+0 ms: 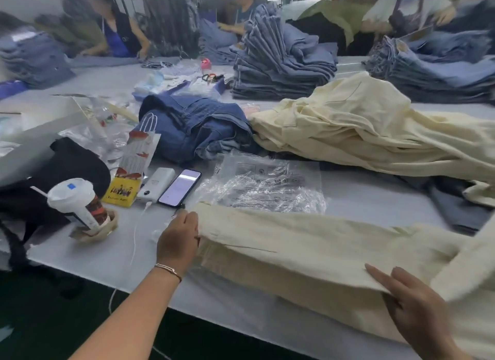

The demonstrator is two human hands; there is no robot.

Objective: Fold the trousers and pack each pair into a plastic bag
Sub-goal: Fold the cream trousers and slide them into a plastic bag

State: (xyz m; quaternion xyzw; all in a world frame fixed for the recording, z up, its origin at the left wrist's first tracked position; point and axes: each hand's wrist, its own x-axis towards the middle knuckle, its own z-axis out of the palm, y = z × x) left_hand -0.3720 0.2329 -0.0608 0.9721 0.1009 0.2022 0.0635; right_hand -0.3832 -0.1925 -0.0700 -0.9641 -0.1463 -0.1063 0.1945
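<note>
A pair of cream trousers [308, 249] lies stretched across the near side of the grey table [93, 255]. My left hand [178, 239] grips its left end, fingers curled around the edge. My right hand [420, 308] holds the near edge further right, fingers on top of the cloth and the thumb hidden beneath. A clear plastic bag [265, 185] with printed text lies flat just behind the trousers. A pile of more cream trousers [361, 129] sits behind the bag to the right.
A phone [179, 188], a white power bank [156, 184], a lidded cup with straw [77, 201] and a black bag [67, 166] crowd the left. Crumpled blue jeans [195, 129] lie mid-table, with denim stacks [281, 65] behind. Other people work at the far side.
</note>
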